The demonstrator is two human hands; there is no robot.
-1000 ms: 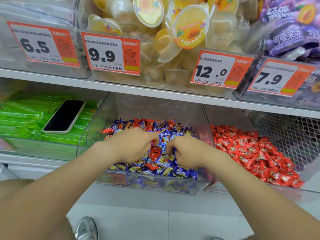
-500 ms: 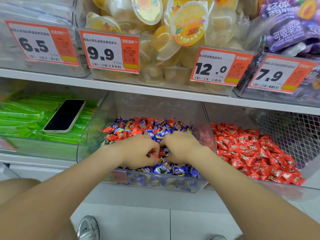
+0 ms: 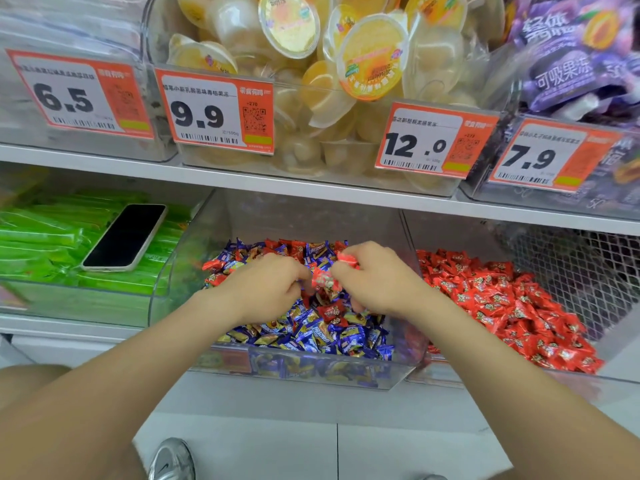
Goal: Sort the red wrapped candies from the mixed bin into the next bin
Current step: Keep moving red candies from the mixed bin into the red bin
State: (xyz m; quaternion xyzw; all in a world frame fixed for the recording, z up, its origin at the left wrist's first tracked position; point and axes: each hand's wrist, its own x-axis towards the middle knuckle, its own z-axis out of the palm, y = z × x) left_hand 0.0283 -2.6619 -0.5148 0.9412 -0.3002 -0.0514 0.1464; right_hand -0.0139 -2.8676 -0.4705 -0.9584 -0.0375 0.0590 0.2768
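Both hands down in the mixed bin [image 3: 194, 271], left hand [image 3: 266, 289] and right hand [image 3: 377, 282] each in a narrow grip pinching red wrapped candies [image 3: 325, 282] between them, red bin [image 3: 502, 244] just right, tags 9.9 [image 3: 197, 116] and 12.0 [image 3: 412, 145] above.

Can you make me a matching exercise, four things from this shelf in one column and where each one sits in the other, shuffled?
Things:
1. phone
2. mixed bin
3. red candy bin
4. jelly cups

Places:
A. upper shelf, above the 12.0 tag
B. lying on the green packets
C. under both hands
D. lower shelf, far right

Pairs: 1-B, 2-C, 3-D, 4-A
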